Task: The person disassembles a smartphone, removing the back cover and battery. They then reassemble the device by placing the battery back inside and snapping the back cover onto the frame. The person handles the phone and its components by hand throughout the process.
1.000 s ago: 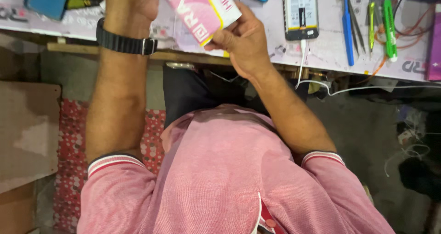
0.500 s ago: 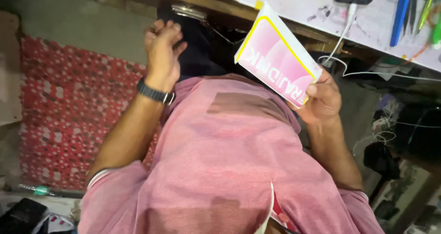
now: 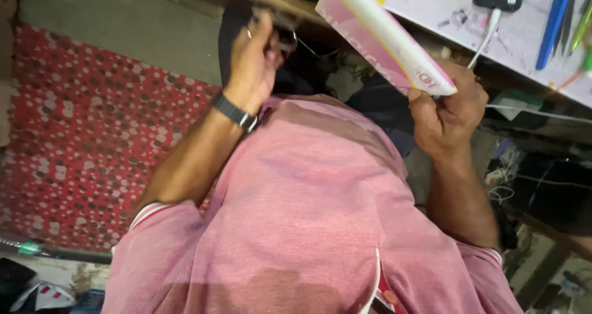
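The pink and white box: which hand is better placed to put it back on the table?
Probably the right hand: its fingers already grip the pink and white box just beside the table. The left hand holds nothing and reaches under the table edge.

I saw a red spotted rug (image 3: 80, 141) lying on the grey floor (image 3: 123, 24) at left. A pale table (image 3: 431, 5) with a wooden edge ran across the top; clutter sat dim beneath it.
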